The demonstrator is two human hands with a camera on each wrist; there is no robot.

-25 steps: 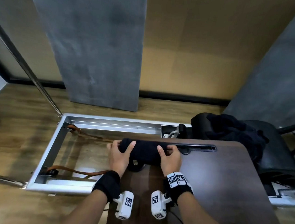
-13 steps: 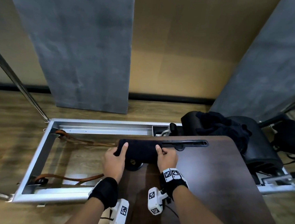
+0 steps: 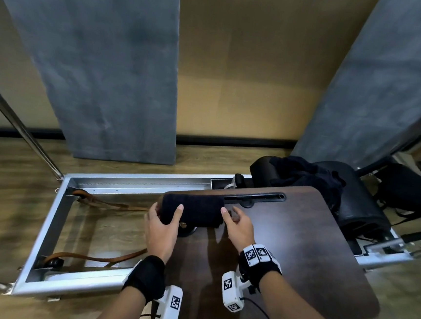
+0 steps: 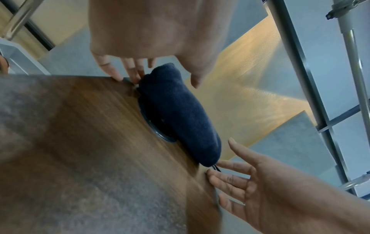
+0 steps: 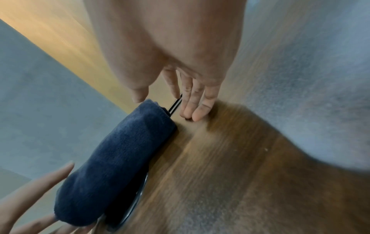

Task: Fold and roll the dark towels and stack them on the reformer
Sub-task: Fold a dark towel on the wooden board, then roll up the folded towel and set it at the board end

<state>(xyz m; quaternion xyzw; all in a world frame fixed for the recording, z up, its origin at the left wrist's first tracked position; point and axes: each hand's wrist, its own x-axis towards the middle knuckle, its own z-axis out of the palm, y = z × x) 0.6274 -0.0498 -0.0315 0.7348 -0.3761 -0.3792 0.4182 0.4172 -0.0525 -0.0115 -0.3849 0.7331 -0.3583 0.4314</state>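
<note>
Both hands loosened since before, right hand (image 3: 239, 227) fingers now straight off rolled towel (image 3: 192, 210); left hand (image 3: 161, 227) fingers barely touching

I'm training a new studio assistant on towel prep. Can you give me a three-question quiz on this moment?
1. True or false: the rolled dark towel lies on the wooden board.
2. Multiple choice: where is the heap of unfolded dark towels? A) on the floor by the brown straps; B) on the black padded part of the reformer, beyond the board; C) under the left hand.
3. Fill in: the right hand is at the roll's ____ end, its fingers straight.

Key: 1 true; 2 B; 3 right. The left hand is at the other end.
</note>
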